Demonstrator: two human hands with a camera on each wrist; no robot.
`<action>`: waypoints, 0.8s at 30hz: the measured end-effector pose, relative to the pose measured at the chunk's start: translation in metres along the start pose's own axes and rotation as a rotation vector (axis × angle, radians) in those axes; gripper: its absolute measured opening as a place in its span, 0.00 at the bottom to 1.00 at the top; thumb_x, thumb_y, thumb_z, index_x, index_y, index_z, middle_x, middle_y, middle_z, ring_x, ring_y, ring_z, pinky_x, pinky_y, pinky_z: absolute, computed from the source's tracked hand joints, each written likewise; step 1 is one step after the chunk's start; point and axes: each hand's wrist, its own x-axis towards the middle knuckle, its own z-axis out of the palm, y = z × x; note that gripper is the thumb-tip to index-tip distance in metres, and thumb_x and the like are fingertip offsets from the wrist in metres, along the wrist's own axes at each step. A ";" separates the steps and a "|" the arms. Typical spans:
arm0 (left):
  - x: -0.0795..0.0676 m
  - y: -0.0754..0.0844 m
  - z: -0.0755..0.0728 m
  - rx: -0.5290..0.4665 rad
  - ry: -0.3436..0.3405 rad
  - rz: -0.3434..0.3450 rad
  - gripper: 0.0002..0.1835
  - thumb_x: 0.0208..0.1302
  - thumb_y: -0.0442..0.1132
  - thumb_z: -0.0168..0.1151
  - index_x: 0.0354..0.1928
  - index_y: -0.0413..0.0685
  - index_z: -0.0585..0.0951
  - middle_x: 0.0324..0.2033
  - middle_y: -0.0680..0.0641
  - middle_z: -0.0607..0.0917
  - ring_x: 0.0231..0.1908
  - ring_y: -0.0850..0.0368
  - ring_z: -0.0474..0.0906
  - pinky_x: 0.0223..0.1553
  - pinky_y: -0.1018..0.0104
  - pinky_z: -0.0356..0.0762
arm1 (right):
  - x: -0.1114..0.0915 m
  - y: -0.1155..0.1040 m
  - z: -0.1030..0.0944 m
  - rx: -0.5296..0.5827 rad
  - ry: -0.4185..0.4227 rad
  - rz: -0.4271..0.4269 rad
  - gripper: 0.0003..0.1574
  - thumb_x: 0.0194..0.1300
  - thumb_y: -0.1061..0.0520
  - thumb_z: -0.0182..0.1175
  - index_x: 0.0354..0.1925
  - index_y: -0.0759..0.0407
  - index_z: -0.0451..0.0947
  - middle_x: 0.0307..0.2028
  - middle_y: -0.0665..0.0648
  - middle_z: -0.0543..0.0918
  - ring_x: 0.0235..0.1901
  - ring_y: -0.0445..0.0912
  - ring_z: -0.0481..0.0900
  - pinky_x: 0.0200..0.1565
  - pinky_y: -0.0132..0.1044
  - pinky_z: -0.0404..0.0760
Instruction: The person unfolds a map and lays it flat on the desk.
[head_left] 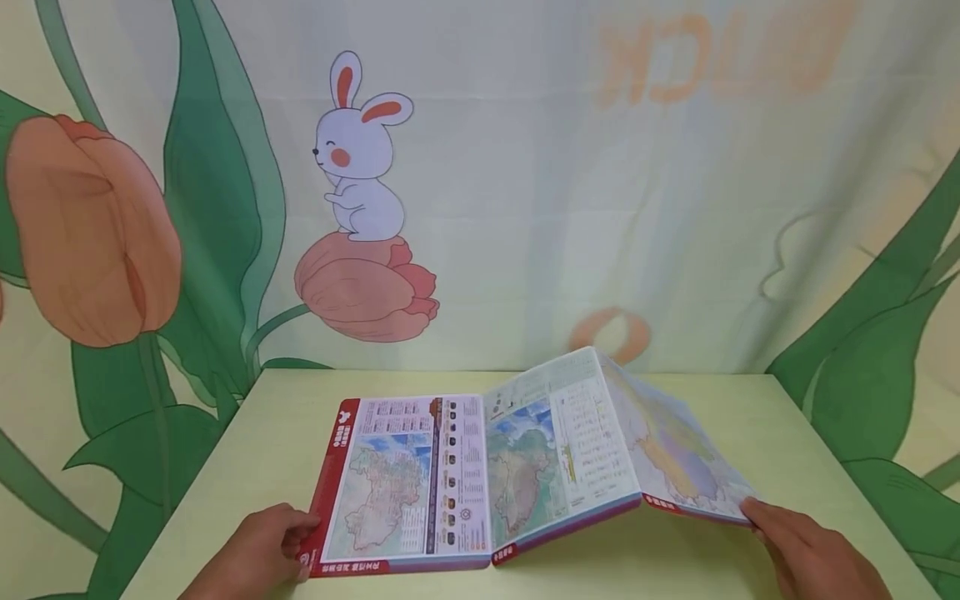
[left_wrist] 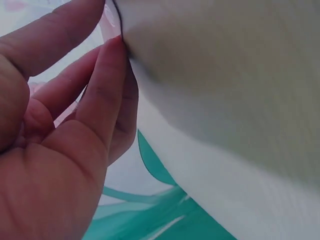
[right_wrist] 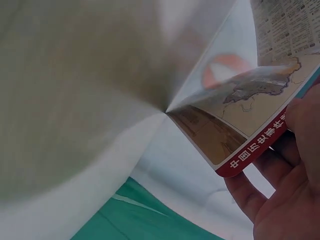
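Observation:
A folding map (head_left: 386,500) with red-edged, printed panels lies partly unfolded on the table. Its left panel is flat, while the middle and right panels rise to a ridge and slope down to the right. At the lower left corner, my left hand (head_left: 251,554) pinches the map's edge; in the left wrist view the fingertips (left_wrist: 112,50) meet at that edge. My right hand (head_left: 817,554) grips the lower right corner of the far panel. Seen from the right wrist, the thumb lies over a red-bordered panel (right_wrist: 255,149), with fingers (right_wrist: 245,195) underneath.
The pale yellow-green table (head_left: 247,450) extends around the map. Behind it hangs a curtain (head_left: 510,208) printed with a rabbit, tulips and green leaves, close to the table's back edge.

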 end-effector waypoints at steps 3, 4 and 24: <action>0.003 -0.009 -0.006 0.005 0.000 -0.007 0.48 0.42 0.41 0.88 0.69 0.38 0.78 0.43 0.49 0.83 0.42 0.54 0.79 0.44 0.54 0.90 | -0.006 0.004 0.004 -0.016 -0.028 0.006 0.32 0.56 0.64 0.78 0.59 0.55 0.84 0.49 0.54 0.91 0.38 0.55 0.90 0.32 0.41 0.87; 0.004 -0.013 -0.008 0.008 -0.004 -0.002 0.48 0.42 0.41 0.88 0.69 0.37 0.78 0.43 0.49 0.83 0.42 0.54 0.79 0.44 0.54 0.90 | -0.008 0.006 0.006 -0.019 -0.038 0.006 0.33 0.54 0.64 0.78 0.60 0.55 0.84 0.49 0.54 0.91 0.38 0.54 0.90 0.32 0.41 0.87; 0.000 -0.035 -0.023 0.049 0.005 0.009 0.45 0.45 0.38 0.86 0.67 0.33 0.77 0.44 0.47 0.84 0.40 0.54 0.79 0.47 0.52 0.89 | -0.024 0.046 0.029 0.085 -0.814 0.076 0.42 0.75 0.32 0.57 0.68 0.62 0.78 0.65 0.60 0.83 0.62 0.62 0.82 0.56 0.49 0.86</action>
